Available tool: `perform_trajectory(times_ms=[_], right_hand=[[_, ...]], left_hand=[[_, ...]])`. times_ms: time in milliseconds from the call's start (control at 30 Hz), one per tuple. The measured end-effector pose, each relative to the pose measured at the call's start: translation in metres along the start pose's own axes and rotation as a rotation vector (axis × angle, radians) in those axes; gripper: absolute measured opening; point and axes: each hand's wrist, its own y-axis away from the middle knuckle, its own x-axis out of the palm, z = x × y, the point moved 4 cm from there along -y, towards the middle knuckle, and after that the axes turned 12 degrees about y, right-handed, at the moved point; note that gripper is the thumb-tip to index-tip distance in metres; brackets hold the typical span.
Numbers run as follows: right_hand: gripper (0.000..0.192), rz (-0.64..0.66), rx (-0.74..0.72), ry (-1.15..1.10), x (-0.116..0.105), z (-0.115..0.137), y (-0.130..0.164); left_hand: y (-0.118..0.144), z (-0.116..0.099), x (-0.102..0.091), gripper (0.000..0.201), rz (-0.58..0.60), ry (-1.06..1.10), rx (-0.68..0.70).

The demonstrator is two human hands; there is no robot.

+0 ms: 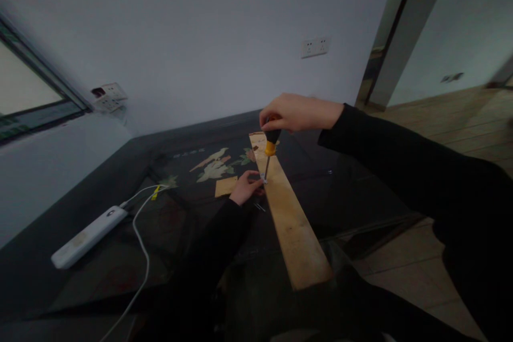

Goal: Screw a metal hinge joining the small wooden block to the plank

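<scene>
My right hand [280, 112] is closed around the black and yellow handle of a screwdriver [271, 148], held upright with its shaft pointing down. The screwdriver's tip meets a small metal piece [264, 180] at the left edge of a long wooden plank [295, 224]. Low beside that edge, my left hand [246, 187] pinches at the same metal piece with thumb and fingers; its exact kind is too small to make out. Just below my left hand lie a few thin metal bits [259, 206], which look like screws. A small wooden board [225, 186] lies left of my left hand.
The plank lies on a dark glossy table [344, 197] with a flower picture [216, 165] and sticks out past its near edge. On the left are a white power strip [90, 236] and a white cable [146, 256]. A wall with sockets [315, 47] stands behind.
</scene>
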Motion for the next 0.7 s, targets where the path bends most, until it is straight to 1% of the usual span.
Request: perform_trajectory(times_ms=[167, 267, 367, 433, 500, 567, 633, 700], right_hand=[[0.034, 0.014, 0.063, -0.182, 0.007, -0.006, 0.0], [0.036, 0.092, 0.029, -0.284, 0.007, -0.013, -0.001], [0.04, 0.185, -0.025, -0.298, 0.006, -0.017, -0.001], [0.04, 0.196, -0.022, -0.28, 0.005, -0.016, -0.002], [0.038, 0.165, 0.017, -0.226, 0.005, -0.014, -0.003], [0.037, 0.08, 0.083, -0.098, 0.004, -0.01, -0.004], [0.041, -0.031, 0.16, 0.059, 0.003, -0.007, -0.005], [0.047, -0.091, 0.21, 0.146, 0.002, -0.005, -0.004]], left_hand=[[-0.001, 0.002, -0.001, 0.022, -0.028, 0.048, -0.033], [-0.001, 0.003, -0.002, 0.023, -0.038, 0.048, -0.034], [-0.001, 0.003, -0.002, 0.023, -0.034, 0.052, -0.034], [-0.001, 0.004, -0.003, 0.024, -0.029, 0.061, -0.035], [-0.002, 0.005, -0.004, 0.025, -0.023, 0.069, -0.033], [-0.003, 0.006, -0.004, 0.027, -0.022, 0.075, -0.03], [-0.003, 0.006, -0.004, 0.028, -0.025, 0.074, -0.027], [-0.003, 0.006, -0.003, 0.028, -0.026, 0.071, -0.021]])
